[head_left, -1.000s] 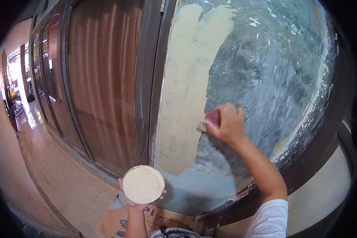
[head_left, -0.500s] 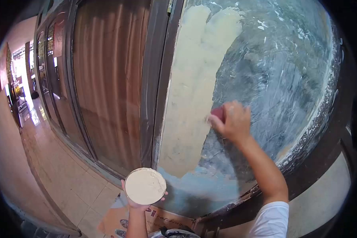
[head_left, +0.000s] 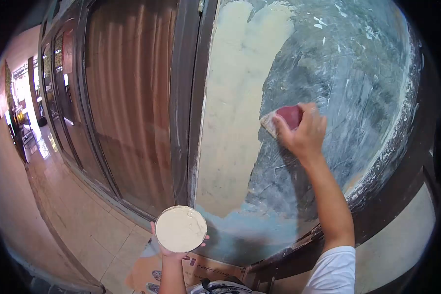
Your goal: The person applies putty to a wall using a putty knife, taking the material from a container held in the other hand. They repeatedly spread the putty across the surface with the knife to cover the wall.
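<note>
My right hand (head_left: 307, 133) is closed on a putty scraper (head_left: 290, 115) with a dark red grip and a pale, smeared blade. The blade's edge lies at the border between a cream putty strip (head_left: 232, 112) and the bare grey-blue wall (head_left: 343, 122); whether it touches cannot be told. Low in front of me, my left hand (head_left: 170, 254) holds a round tub of cream putty (head_left: 181, 229) from beneath, fingers curled about its sides. The putty's surface is mostly smooth, with rough marks toward the right.
A dark door frame (head_left: 185, 103) borders the putty strip on the left, beside glass with a brown curtain (head_left: 130, 93) behind it. Printed cardboard (head_left: 201, 272) lies on the tiled floor (head_left: 90, 230). A dark ledge (head_left: 377, 208) edges the wall at lower right.
My right hand has moved up and to the right with the scraper, whose grip and blade now show more fully. The left hand and tub stay nearly in place; the view has shifted slightly.
</note>
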A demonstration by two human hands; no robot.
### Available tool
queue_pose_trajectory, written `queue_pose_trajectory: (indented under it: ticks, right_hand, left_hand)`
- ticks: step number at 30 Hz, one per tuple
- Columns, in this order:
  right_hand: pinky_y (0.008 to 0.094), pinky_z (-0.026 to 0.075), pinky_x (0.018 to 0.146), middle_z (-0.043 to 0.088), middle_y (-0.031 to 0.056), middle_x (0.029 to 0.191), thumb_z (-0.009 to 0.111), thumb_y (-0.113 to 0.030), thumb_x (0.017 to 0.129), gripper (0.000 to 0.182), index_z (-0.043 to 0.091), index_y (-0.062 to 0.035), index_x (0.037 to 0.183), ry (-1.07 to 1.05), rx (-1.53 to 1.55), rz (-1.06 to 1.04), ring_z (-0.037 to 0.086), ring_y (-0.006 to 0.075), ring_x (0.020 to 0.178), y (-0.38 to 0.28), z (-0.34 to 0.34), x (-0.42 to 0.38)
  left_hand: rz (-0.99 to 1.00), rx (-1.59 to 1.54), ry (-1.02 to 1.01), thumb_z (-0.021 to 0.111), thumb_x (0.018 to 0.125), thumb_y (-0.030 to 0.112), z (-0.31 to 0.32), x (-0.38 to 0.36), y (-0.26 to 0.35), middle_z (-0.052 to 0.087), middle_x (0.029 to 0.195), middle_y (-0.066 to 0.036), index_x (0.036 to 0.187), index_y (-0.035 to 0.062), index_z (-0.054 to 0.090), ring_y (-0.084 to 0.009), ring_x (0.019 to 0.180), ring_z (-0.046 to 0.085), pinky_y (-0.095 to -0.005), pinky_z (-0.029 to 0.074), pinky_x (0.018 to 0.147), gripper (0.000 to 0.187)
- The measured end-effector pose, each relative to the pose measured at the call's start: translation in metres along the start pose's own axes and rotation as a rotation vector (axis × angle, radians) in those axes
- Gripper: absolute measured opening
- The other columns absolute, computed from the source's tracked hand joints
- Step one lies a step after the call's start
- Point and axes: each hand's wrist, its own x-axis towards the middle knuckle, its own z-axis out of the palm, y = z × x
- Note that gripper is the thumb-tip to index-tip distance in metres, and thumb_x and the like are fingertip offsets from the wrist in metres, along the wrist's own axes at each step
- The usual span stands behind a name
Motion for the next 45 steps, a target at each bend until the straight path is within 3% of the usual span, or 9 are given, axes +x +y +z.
queue_pose_trajectory:
  ticks: [4,8,11,18,22,30,37,41,45]
  right_hand:
    - [0.0452,0.037,0.073,0.062,0.0098,0.101,0.086,-0.044,0.079,0.058,0.057,-0.0068,0.114,-0.394,0.121,-0.248,0.058,0.0291,0.087,-0.031,-0.010,-0.065]
    - [0.0457,0.037,0.073,0.061,0.0112,0.101,0.084,-0.049,0.080,0.058,0.059,-0.0065,0.110,-0.305,0.051,-0.253,0.058,0.0301,0.087,-0.016,0.006,-0.037]
    - [0.0465,0.036,0.072,0.062,0.0126,0.100,0.082,-0.050,0.081,0.054,0.061,-0.0058,0.104,0.047,-0.002,0.156,0.059,0.0325,0.090,0.005,0.005,0.005]
    - [0.0470,0.037,0.071,0.060,0.0139,0.101,0.083,-0.051,0.079,0.057,0.060,-0.0069,0.107,-0.295,0.094,-0.296,0.057,0.0314,0.090,-0.023,0.008,-0.059]
    - [0.0457,0.037,0.071,0.060,0.0130,0.101,0.085,-0.052,0.078,0.063,0.057,-0.0048,0.109,0.071,-0.011,0.024,0.057,0.0314,0.086,0.003,0.012,0.006]
    - [0.0419,0.033,0.068,0.059,0.0107,0.097,0.086,-0.046,0.077,0.057,0.055,-0.0072,0.106,-0.451,0.139,-0.295,0.057,0.0289,0.083,-0.024,-0.016,-0.098]
    - [0.0439,0.033,0.068,0.059,0.0105,0.097,0.088,-0.042,0.076,0.060,0.054,-0.0059,0.110,0.049,0.015,-0.117,0.054,0.0294,0.078,-0.003,0.000,-0.018]
    - [0.0443,0.033,0.070,0.059,0.0104,0.095,0.084,-0.047,0.076,0.055,0.057,-0.0073,0.103,-0.403,0.158,-0.236,0.054,0.0282,0.080,-0.019,-0.013,-0.078]
    - [0.0449,0.033,0.071,0.056,0.0087,0.090,0.083,-0.047,0.078,0.052,0.057,-0.0081,0.100,-0.323,0.118,-0.314,0.053,0.0279,0.080,-0.010,-0.003,-0.054]
  left_hand:
    - [0.019,0.054,0.005,0.043,0.081,0.095,-0.002,0.002,-0.002,0.040,0.153,-0.039,0.162,0.0095,0.030,-0.0755,0.119,0.048,-0.0811,0.049,0.088,0.118]
    - [0.022,0.106,0.019,0.042,0.082,0.095,0.004,0.006,-0.003,0.041,0.153,-0.038,0.161,0.0103,0.032,-0.0742,0.119,0.049,-0.0784,0.051,0.089,0.116]
    - [0.013,0.120,0.042,0.041,0.081,0.095,0.003,0.009,-0.006,0.044,0.152,-0.036,0.160,0.0109,0.033,-0.0735,0.117,0.051,-0.0789,0.051,0.088,0.115]
    - [0.004,0.111,0.031,0.042,0.081,0.095,-0.005,0.005,-0.002,0.044,0.151,-0.036,0.160,0.0113,0.034,-0.0738,0.117,0.051,-0.0801,0.050,0.087,0.115]
    - [-0.014,0.061,0.055,0.043,0.081,0.094,0.000,0.006,-0.005,0.038,0.156,-0.036,0.162,0.0132,0.030,-0.0770,0.121,0.044,-0.0831,0.048,0.088,0.115]
    - [0.026,0.070,0.094,0.042,0.082,0.094,-0.004,-0.004,0.003,0.037,0.155,-0.038,0.162,0.0127,0.031,-0.0766,0.122,0.044,-0.0842,0.047,0.088,0.114]
    - [0.012,0.061,0.082,0.040,0.083,0.093,-0.003,0.001,-0.001,0.041,0.153,-0.036,0.162,0.0135,0.031,-0.0759,0.121,0.046,-0.0843,0.047,0.090,0.112]
    - [0.022,0.048,-0.018,0.042,0.082,0.094,-0.014,-0.006,-0.002,0.038,0.155,-0.037,0.162,0.0114,0.029,-0.0767,0.121,0.045,-0.0826,0.047,0.093,0.116]
    - [0.027,0.072,0.001,0.040,0.082,0.095,-0.010,-0.007,-0.002,0.038,0.155,-0.037,0.162,0.0104,0.028,-0.0759,0.122,0.045,-0.0809,0.047,0.095,0.117]
